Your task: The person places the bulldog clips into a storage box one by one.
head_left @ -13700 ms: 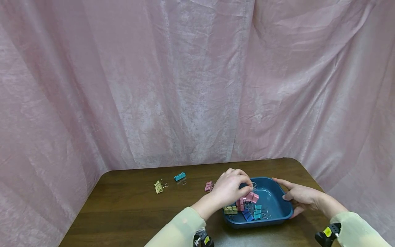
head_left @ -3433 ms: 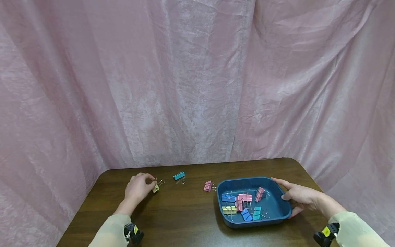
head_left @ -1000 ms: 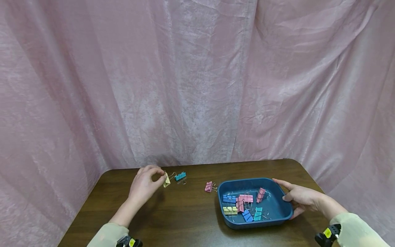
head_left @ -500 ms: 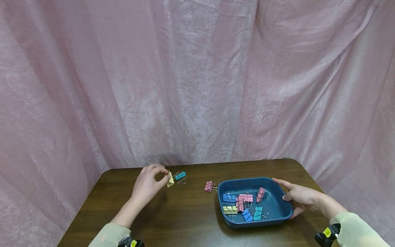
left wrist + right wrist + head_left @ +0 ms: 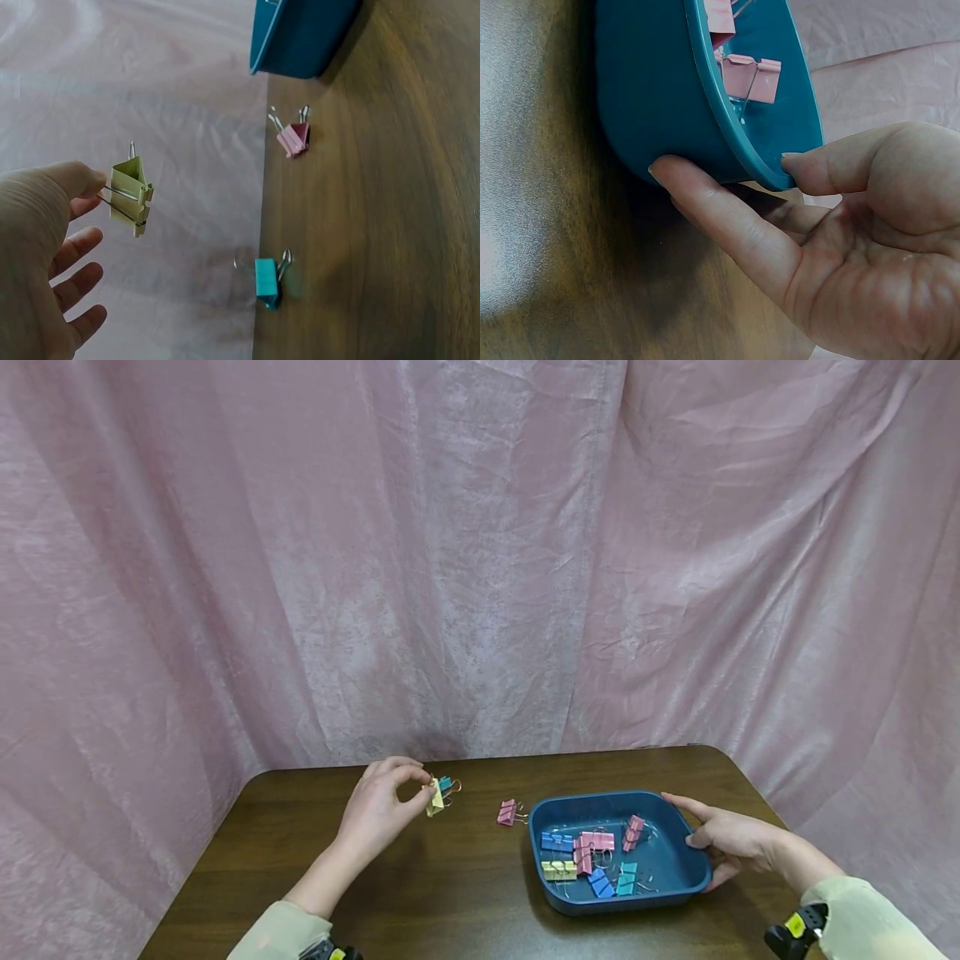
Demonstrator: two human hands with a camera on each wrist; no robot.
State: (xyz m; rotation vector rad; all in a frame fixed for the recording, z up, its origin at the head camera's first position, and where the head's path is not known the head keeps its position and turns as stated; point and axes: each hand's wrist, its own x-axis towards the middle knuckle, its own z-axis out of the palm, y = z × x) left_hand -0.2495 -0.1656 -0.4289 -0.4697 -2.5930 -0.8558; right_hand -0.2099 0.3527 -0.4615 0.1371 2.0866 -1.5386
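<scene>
My left hand pinches a yellow binder clip by one wire handle, thumb against forefinger, the other fingers spread apart. The clip hangs above the table and overlaps a teal binder clip in the head view. In the left wrist view that teal clip lies on the wood, apart from the yellow one. My right hand grips the right end of a blue tray, thumb at the rim and fingers against the outer wall. Pink, blue, yellow and teal binder clips lie inside the tray.
A pink binder clip lies on the table just left of the tray. The brown wooden table has its far edge close to a pink curtain.
From the tray, my left hand went to the yellow clip on the left, lifted it and carried it rightward to the teal clip. My right hand stays on the tray.
</scene>
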